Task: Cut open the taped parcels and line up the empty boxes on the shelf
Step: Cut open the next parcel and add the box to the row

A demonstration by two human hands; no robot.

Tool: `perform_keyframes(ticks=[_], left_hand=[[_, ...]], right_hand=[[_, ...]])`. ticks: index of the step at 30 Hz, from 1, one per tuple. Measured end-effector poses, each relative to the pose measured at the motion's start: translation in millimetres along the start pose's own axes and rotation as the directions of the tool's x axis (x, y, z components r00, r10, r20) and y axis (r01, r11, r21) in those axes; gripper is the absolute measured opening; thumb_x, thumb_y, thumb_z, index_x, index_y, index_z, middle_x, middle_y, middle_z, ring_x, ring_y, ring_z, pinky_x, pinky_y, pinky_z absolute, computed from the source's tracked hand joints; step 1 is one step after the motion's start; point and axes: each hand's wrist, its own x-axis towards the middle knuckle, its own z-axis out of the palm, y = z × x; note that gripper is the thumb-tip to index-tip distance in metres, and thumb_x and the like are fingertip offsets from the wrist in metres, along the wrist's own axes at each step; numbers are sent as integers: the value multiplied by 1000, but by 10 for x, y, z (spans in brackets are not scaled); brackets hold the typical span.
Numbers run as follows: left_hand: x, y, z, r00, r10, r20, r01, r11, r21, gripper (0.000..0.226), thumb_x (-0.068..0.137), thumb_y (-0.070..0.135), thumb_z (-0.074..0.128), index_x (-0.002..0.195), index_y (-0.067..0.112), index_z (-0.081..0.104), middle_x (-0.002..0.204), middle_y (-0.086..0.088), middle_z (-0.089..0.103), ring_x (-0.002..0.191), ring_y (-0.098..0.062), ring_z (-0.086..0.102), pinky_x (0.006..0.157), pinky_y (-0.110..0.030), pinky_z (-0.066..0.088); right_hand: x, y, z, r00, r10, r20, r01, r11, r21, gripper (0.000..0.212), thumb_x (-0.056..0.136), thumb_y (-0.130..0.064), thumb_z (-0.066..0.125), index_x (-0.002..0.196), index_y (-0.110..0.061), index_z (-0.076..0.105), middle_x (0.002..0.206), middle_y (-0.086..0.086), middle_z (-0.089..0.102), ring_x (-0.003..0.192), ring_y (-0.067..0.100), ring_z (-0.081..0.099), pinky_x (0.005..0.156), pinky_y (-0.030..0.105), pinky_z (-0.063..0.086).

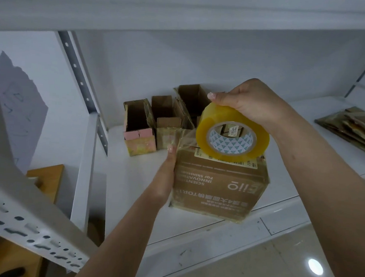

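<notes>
Nearest: left hand (166, 176) flat along the left side of a brown printed cardboard parcel wrapped in glossy clear tape (219, 184), fingers straight, fingertips (172, 149) pressing a loose strip of clear tape (184, 138) against the upper left edge. Parcel sits at the front of the white metal shelf (131, 178), print upside down to the camera, a pale shipping label on its top.

Just above it: right hand (249, 102) grips a fat roll of yellowish clear packing tape (232, 136) from above, fingers curled over the rim. The roll rests on or barely over the parcel top; cannot tell which. The strip runs from roll to left fingertips.

Behind: three small open cardboard boxes (168, 115) in a row, side by side and touching, mouths up, apparently empty. The leftmost has pinkish flaps. Far right on the same shelf: a heap of flattened, tape-covered cardboard (355, 128).

Judgement: the step in hand is not cutting. Tape is being handled on this parcel, seemingly laid on rather than slit. No knife or cutter in view. Three boxes look already lined up; this parcel is still closed.

Next move likely calls for settling the strip, setting the roll aside, then finding a blade. Left hand should keep bracing the parcel, since it sits close to the shelf lip.
</notes>
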Motion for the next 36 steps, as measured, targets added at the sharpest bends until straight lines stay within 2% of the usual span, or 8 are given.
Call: perform_keyframes(ticks=[5, 8, 14, 19, 26, 29, 32, 36], left_hand=[[-17, 161, -135, 991, 62, 120, -96, 948, 303, 97, 67, 93, 36, 149, 42, 31, 153, 8, 41, 143, -16, 34, 119, -42, 18], [94, 364, -69, 943, 258, 211, -334, 701, 630, 108, 68, 91, 42, 155, 36, 10, 164, 6, 11, 151, -14, 6, 120, -46, 15], [251, 317, -15, 916, 282, 284, -400, 669, 627, 78, 75, 65, 66, 140, 39, 32, 141, 10, 46, 129, -9, 46, 106, -44, 45], [287, 302, -16, 925, 262, 277, -381, 643, 665, 80, 72, 72, 63, 138, 39, 34, 142, 8, 45, 131, -13, 45, 106, -45, 44], [249, 343, -22, 942, 197, 272, -335, 578, 744, 90, 70, 76, 55, 145, 33, 28, 153, 4, 29, 139, -23, 34, 109, -49, 40], [217, 399, 20, 947, 178, 267, -320, 481, 816, 93, 71, 74, 54, 148, 30, 26, 162, 1, 18, 151, -22, 5, 119, -55, 18], [234, 562, 69, 948, 162, 273, -305, 221, 926, 114, 59, 92, 40, 151, 25, 25, 164, -4, 11, 149, -24, -19, 119, -54, -7], [224, 744, 336, 931, 124, 344, -356, 90, 930, 133, 56, 89, 39, 156, 12, -4, 163, -6, -15, 145, -21, -29, 116, -42, -15]], right_hand=[[14, 11, -1, 999, -24, 28, 25, 1000, -15, 71, 83, -60, 64, 107, 7, 68, 97, 27, 69, 83, 33, 70, 75, 33, 51], [21, 12, -2, 998, -13, 56, 13, 1000, -7, 75, 83, -64, 60, 105, 7, 67, 84, 26, 60, 75, 30, 66, 72, 33, 47], [-7, 178, -215, 969, 14, 246, -47, 991, 128, 67, 66, -71, 63, 100, -14, 72, 92, 5, 76, 89, 24, 72, 85, 38, 54], [-151, 501, -124, 965, 10, 261, -142, 859, 491, 49, 73, -56, 55, 96, -16, 69, 82, 0, 76, 79, 16, 73, 73, 32, 58], [-151, 386, -605, 978, 70, 196, -71, 997, -2, 100, 45, -88, 65, 87, 3, 71, 74, 14, 73, 63, 21, 70, 72, 35, 52], [-172, 391, -594, 976, 95, 195, -94, 995, -14, 91, 41, -83, 65, 82, -2, 72, 69, 8, 73, 65, 25, 71, 73, 37, 53], [-162, 329, -521, 981, 82, 178, -76, 996, -44, 71, 43, -80, 61, 65, -13, 65, 56, 1, 68, 60, 22, 67, 70, 35, 52], [-155, 335, -543, 981, 99, 167, -93, 995, -46, 73, 42, -80, 60, 68, -12, 67, 57, 2, 68, 62, 23, 67, 75, 38, 53]])
